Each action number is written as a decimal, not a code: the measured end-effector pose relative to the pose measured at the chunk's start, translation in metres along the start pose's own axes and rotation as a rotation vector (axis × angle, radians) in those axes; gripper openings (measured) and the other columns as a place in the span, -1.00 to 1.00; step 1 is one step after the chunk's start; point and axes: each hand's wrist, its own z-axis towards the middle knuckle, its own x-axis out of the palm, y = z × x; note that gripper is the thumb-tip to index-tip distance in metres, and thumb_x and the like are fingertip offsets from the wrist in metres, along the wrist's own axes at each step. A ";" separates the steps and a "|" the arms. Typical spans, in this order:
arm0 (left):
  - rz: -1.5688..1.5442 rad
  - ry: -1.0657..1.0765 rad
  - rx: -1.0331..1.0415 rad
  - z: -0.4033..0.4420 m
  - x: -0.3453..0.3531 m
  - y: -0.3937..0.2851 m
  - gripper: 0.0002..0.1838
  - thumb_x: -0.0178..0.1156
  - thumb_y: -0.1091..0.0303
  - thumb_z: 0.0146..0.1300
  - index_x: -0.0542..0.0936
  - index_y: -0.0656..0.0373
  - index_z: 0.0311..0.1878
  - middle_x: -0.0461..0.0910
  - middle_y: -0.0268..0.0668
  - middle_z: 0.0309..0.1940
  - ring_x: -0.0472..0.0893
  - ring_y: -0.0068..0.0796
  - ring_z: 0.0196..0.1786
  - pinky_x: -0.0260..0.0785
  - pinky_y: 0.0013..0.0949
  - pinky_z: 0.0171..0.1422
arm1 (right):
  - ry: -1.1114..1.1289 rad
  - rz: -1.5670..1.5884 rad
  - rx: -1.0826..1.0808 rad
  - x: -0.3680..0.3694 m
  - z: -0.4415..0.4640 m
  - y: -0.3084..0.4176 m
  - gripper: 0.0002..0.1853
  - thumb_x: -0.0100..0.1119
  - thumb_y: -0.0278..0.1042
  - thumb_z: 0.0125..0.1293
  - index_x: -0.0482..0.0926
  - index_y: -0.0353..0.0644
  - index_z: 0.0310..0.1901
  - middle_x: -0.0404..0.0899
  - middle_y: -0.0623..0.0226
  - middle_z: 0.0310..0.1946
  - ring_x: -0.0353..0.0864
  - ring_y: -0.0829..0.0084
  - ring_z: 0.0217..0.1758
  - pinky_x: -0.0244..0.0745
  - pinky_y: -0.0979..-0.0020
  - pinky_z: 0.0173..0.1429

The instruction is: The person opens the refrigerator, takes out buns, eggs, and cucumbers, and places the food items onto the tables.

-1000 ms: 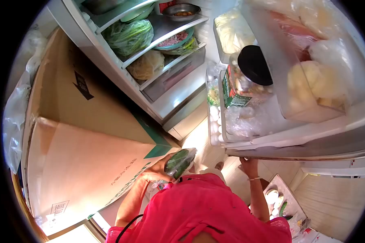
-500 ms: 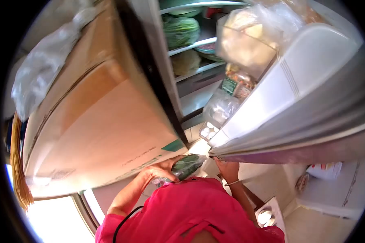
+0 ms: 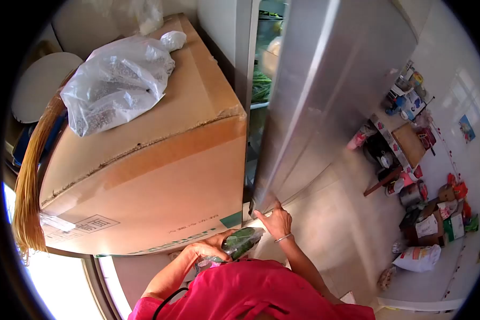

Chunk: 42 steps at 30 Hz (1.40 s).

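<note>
My left hand [image 3: 212,248] is wrapped round a clear plastic bag of dark green vegetables [image 3: 242,242], close to my body and below the large cardboard box. At the edge of the grey fridge door [image 3: 309,101], my right hand [image 3: 277,220] touches the lower corner, thumb apart from the fingers; a bracelet is on the wrist. The door stands only partly open. Through the narrow gap, green vegetables [image 3: 261,85] show on a fridge shelf.
The cardboard box [image 3: 160,192] fills the left, with a clear plastic bag [image 3: 120,80] on top and a straw broom [image 3: 32,176] beside it. Right, a small table [image 3: 408,145], boxes and a white sack [image 3: 417,258] stand along the wall.
The fridge door has swung leftward with my right hand at its edge, hiding most shelves. The view has turned, showing the box top and the room on the right. My left hand keeps its bag.
</note>
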 end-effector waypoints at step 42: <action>-0.074 1.069 -0.026 0.294 0.295 -0.173 -0.13 0.33 0.45 -0.13 0.22 0.34 0.35 0.47 -0.12 0.11 0.53 -0.23 0.12 0.40 -0.24 0.21 | -1.124 0.097 1.890 -0.019 -0.481 -0.227 -0.29 0.08 0.34 0.22 0.47 -0.32 -0.07 0.53 -0.13 -0.13 0.55 -0.08 -0.03 0.49 0.06 0.01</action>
